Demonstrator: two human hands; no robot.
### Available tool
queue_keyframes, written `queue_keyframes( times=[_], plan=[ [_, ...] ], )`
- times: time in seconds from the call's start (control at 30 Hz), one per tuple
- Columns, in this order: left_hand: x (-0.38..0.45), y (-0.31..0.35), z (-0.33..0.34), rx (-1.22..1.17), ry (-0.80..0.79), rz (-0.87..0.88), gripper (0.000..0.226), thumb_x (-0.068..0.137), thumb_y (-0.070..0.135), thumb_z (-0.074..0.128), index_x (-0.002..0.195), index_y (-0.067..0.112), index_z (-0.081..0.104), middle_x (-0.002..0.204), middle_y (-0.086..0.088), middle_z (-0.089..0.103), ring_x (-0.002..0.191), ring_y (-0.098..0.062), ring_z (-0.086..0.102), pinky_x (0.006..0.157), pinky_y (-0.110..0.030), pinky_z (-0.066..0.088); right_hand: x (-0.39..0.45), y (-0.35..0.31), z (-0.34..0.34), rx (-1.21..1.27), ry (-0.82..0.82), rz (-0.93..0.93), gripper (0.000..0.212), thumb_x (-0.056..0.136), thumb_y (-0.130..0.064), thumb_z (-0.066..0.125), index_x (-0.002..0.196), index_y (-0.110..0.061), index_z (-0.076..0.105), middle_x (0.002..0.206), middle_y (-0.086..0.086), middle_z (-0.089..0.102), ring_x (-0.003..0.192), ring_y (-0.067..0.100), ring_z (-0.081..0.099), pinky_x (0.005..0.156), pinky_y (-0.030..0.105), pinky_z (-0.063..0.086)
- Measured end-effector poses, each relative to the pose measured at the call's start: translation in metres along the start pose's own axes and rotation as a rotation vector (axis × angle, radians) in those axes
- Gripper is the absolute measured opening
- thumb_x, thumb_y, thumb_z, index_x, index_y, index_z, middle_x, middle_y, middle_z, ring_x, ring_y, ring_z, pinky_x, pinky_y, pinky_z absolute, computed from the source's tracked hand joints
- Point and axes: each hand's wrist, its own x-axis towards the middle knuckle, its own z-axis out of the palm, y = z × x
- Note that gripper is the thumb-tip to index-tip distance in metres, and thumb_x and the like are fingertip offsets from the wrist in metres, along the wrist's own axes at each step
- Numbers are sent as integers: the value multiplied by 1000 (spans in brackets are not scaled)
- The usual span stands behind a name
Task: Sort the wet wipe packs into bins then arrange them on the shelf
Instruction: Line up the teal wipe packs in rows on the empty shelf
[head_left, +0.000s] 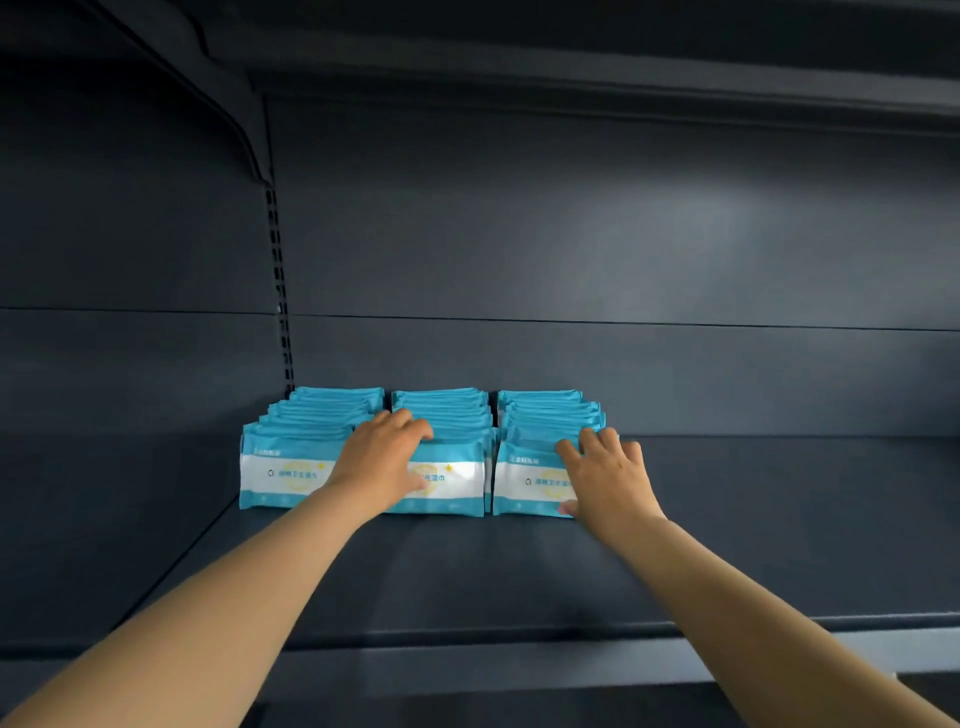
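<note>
shelf (519, 571): dark metal, back panel behind, slotted upright (280, 291) at rear left
wipe packs: three rows standing upright on shelf, packed front to back, just right of the upright, reaching the back panel
left row (291, 467): blue/white front pack facing camera
middle row (447, 431): touching left row
right row (535, 467): just beside middle row
left hand (382, 457): fingers curled over top of middle row's front pack
right hand (605, 478): fingers spread on top of right row's front packs, thumb low on front face
</note>
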Motion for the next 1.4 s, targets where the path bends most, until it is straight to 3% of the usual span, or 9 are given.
queue_keyframes(
  times=[0.1, 0.27, 0.37, 0.47, 0.6, 0.93, 1.27, 1.4],
  plan=[
    [1, -1, 5, 37, -8, 85, 62, 82, 40, 66, 136, 28, 37, 127, 9, 41, 119, -12, 39, 97, -27, 31, -5, -6, 8, 27, 8, 47, 77, 85, -46, 62, 145, -25, 18, 148, 7, 22, 136, 29, 22, 106, 41, 26],
    [9, -4, 11, 59, 11, 120, 70, 79, 42, 69, 138, 27, 34, 127, 8, 40, 119, -14, 37, 100, -29, 33, 5, -7, 17, 62, -20, 87, 79, 88, -37, 62, 147, -25, 12, 152, 7, 19, 142, 30, 15, 114, 45, 16],
    [15, -3, 14, 85, 13, 120, 71, 79, 43, 70, 138, 27, 34, 127, 7, 40, 119, -15, 38, 99, -29, 34, 16, 1, 20, 145, -108, 66, 88, 88, -37, 61, 150, -27, -1, 158, 6, 5, 146, 29, -1, 116, 49, 3],
    [18, -4, 17, 73, 11, 107, 72, 79, 42, 70, 138, 26, 35, 127, 6, 40, 118, -15, 39, 98, -29, 35, 19, 8, 21, 279, -200, 37, 88, 89, -45, 57, 150, -31, -4, 159, 3, -6, 146, 28, -12, 116, 50, 0],
    [20, -4, 18, 36, -10, 110, 75, 76, 40, 73, 139, 24, 35, 133, 6, 40, 122, -15, 42, 99, -30, 38, 25, 8, 24, 345, -207, 62, 84, 92, -50, 49, 151, -29, -7, 159, 1, -7, 145, 25, -14, 116, 53, 6],
    [21, 0, 15, -38, -78, 50, 76, 77, 35, 74, 141, 23, 35, 138, 7, 44, 124, -15, 47, 94, -30, 43, 40, 18, 28, 362, -252, 29, 85, 90, -48, 54, 150, -33, -4, 159, 0, -5, 145, 25, -11, 114, 53, 13],
    [8, 22, 3, 142, -126, -21, 66, 83, 26, 67, 140, 19, 34, 137, 2, 46, 126, -18, 45, 99, -33, 41, 19, 29, 15, 361, -207, -12, 91, 89, -51, 54, 151, -22, -6, 159, 0, -1, 146, 23, -5, 113, 55, 16],
    [-8, 36, 1, 118, -122, -55, 66, 85, 22, 65, 142, 19, 31, 140, -1, 41, 131, -20, 38, 104, -35, 37, 8, 30, 9, 334, -140, -34, 88, 91, -51, 51, 151, -22, -6, 159, 2, -2, 146, 24, -7, 115, 51, 11]
  ],
)
